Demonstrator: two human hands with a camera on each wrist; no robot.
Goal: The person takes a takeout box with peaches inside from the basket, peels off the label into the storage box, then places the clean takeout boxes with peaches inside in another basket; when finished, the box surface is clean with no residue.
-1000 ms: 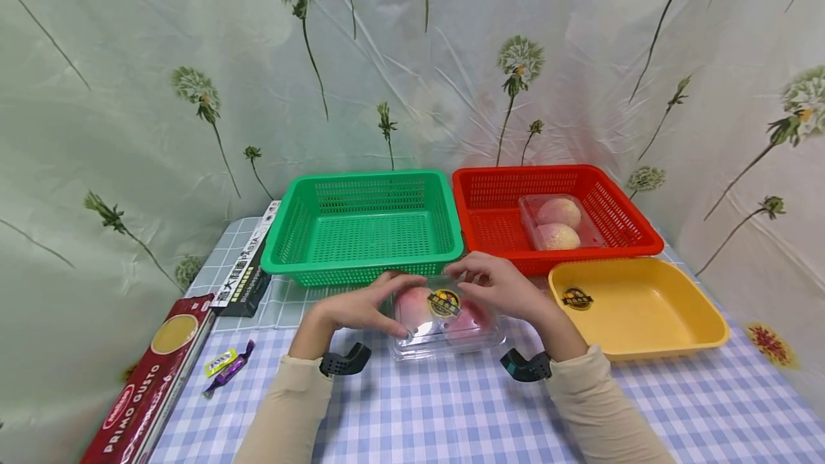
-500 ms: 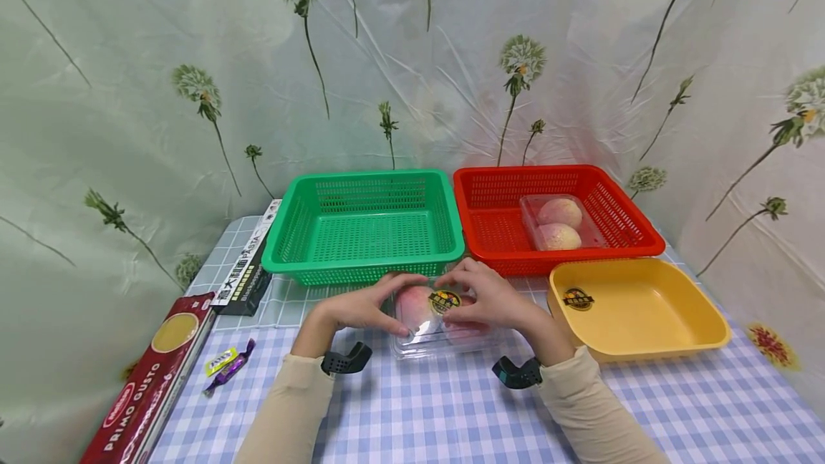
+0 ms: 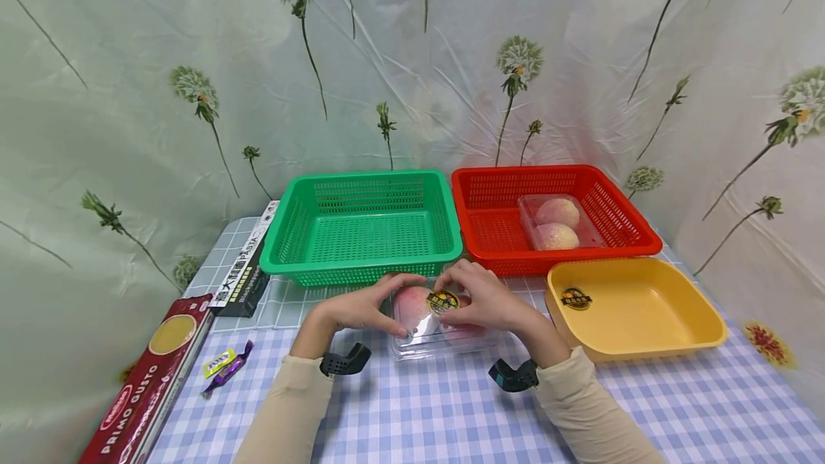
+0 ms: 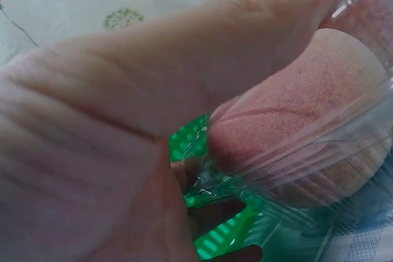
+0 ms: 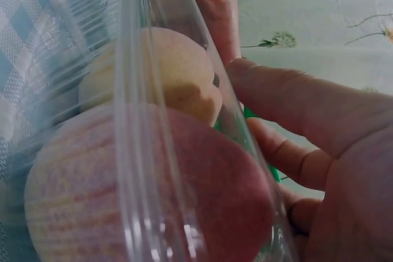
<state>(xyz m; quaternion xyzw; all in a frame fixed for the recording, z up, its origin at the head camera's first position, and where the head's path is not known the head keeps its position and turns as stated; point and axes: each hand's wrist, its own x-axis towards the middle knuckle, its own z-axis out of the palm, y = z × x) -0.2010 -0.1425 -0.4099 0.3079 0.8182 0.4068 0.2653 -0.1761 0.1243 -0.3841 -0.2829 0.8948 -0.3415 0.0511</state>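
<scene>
A clear plastic fruit box (image 3: 438, 351) holding two pinkish peaches (image 3: 411, 306) lies on the checked cloth in front of the baskets. My left hand (image 3: 367, 306) grips its left end, thumb on the near side and fingers round the far side. A round black-and-yellow sticker (image 3: 443, 303) sits on the lid. Over it is my right hand (image 3: 493, 301), thumb and index fingertips at the sticker's right part. The right wrist view shows that thumb and the fingers against the lid, with a peach (image 5: 153, 194) beneath the plastic. The left wrist view has the other peach (image 4: 301, 115) close up.
Behind stand a green basket (image 3: 362, 263) and a red basket (image 3: 503, 258) containing another boxed pair of peaches (image 3: 558, 224). A yellow tray (image 3: 638, 306) with a similar sticker (image 3: 576, 298) is on the right. Pasta packs (image 3: 155, 371) and two wrapped sweets (image 3: 228, 369) lie left.
My right hand has moved slightly left and down, bringing its thumb and index finger onto the sticker. My left hand keeps its grip and the box stays in place.
</scene>
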